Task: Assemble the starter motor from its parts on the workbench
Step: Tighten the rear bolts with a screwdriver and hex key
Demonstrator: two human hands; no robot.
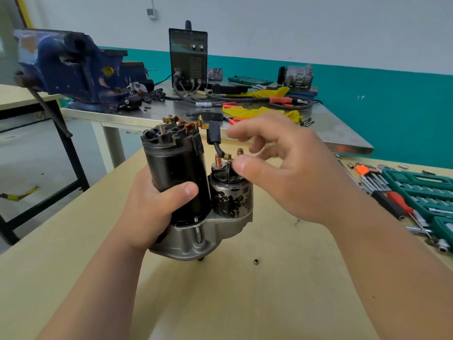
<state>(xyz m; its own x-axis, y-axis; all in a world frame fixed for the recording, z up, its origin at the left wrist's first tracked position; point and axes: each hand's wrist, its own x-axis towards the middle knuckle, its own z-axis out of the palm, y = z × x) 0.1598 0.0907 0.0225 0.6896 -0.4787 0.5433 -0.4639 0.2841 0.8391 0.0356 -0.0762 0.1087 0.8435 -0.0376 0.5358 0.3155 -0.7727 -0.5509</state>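
Note:
The starter motor (pixel 181 173) stands upright on the wooden bench, black housing up, grey nose casting at the bottom. My left hand (pixel 152 207) grips the black housing from the left, thumb across its front. The worn solenoid (pixel 231 197) sits at its right side with copper studs on top. A short black cable (pixel 215 138) bends from the brush end down to a lug near those studs. My right hand (pixel 277 165) hovers at the solenoid top, fingers loosely spread, thumb tip touching or nearly touching the lug; it holds nothing visible.
A small loose nut (pixel 256 261) lies on the bench in front of the motor. A green socket set (pixel 426 192) and screwdrivers (pixel 389 195) lie at the right edge. Behind, a steel table carries a blue vise (pixel 71 67), a welder (pixel 188 57) and yellow gloves (pixel 259 110).

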